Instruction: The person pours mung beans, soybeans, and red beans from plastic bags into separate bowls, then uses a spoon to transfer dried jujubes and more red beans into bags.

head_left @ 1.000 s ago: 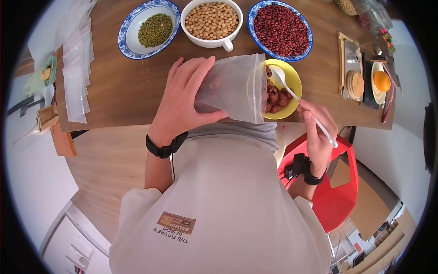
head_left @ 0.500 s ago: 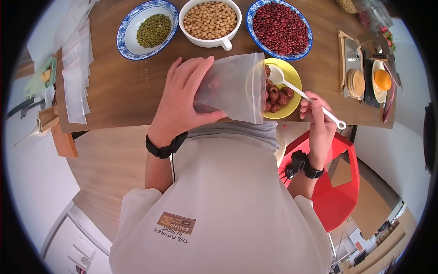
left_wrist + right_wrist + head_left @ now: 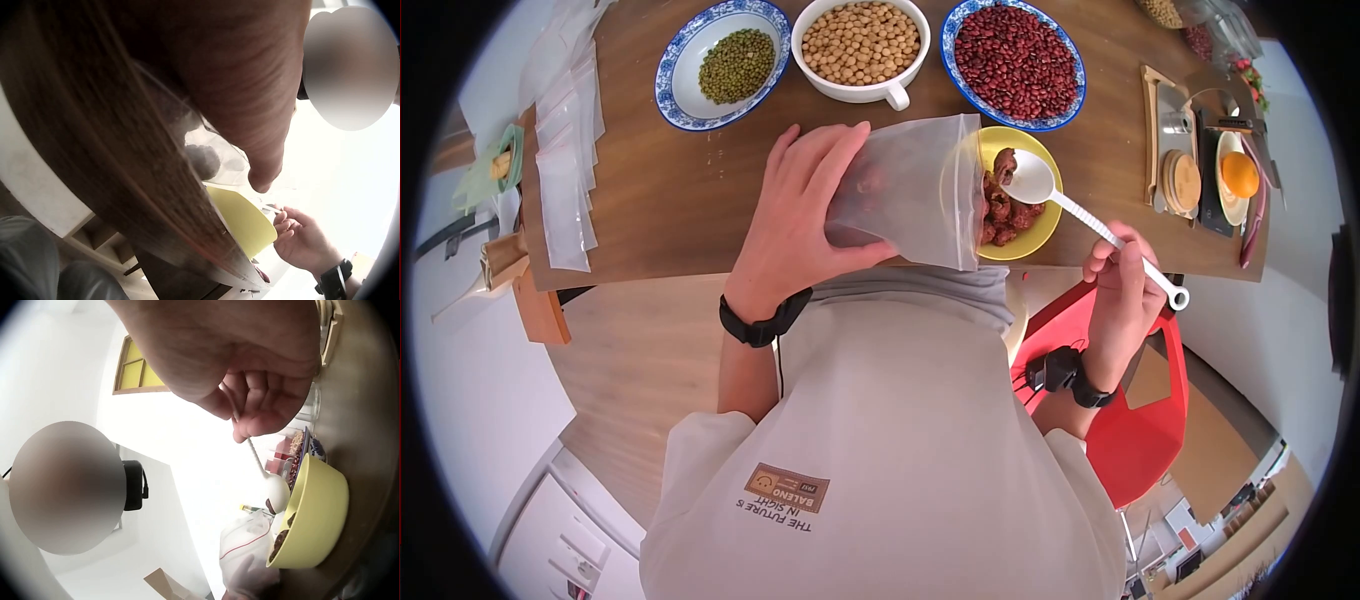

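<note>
My left hand (image 3: 795, 215) grips a clear zip bag (image 3: 905, 190) lying on its side, fingers over the top and thumb along the lower edge. Dark red pieces show dimly inside the bag, whose mouth overlaps the left side of a yellow bowl (image 3: 1048, 165). Wrinkled, dark red dried fruits (image 3: 1000, 212) lie in that bowl. Between the thumb and fingers of my right hand (image 3: 1125, 300) is the ridged handle of a white spoon (image 3: 1032, 180). The spoon's head is over the yellow bowl, with one dark red piece at its edge; the right wrist view shows this scoop (image 3: 275, 492) beside the rim.
Behind stand a patterned bowl of green beans (image 3: 735, 68), a white handled bowl of chickpeas (image 3: 862, 45) and a patterned bowl of red beans (image 3: 1015, 65). Empty zip bags (image 3: 565, 190) lie at the left. An orange (image 3: 1237, 175) and a glass jar (image 3: 1178, 170) are at the right.
My right hand has moved right and slightly down, drawing the spoon's head back from the bag's mouth. A dark red piece now shows at the spoon's edge. The left hand and bag stay nearly still.
</note>
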### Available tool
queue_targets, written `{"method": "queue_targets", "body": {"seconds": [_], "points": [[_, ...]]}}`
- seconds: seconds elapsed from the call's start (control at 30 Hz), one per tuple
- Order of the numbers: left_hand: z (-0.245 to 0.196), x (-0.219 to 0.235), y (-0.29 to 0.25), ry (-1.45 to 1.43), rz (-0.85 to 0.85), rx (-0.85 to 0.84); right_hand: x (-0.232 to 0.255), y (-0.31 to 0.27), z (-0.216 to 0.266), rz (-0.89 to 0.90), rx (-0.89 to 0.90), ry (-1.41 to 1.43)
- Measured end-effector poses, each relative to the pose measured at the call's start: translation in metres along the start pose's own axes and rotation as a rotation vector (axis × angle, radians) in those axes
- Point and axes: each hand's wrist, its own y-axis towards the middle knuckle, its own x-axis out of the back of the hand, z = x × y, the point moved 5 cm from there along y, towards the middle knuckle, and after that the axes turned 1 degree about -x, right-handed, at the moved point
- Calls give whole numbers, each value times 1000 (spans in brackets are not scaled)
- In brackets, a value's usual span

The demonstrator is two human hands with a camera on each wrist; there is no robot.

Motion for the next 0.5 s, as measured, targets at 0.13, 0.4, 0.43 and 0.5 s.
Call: {"method": "queue_targets", "body": {"seconds": [0.13, 0.4, 0.43, 0.5], "points": [[-1, 2, 0, -4, -26, -11, -17, -13, 20, 49, 43, -65], [-2, 2, 1, -6, -23, -13, -52, -27, 35, 223, 88, -194], [-1, 2, 0, -7, -22, -12, -57, -25, 40, 319, 228, -327], [-1, 1, 0, -8, -23, -11, -70, -27, 50, 513, 394, -499]]}}
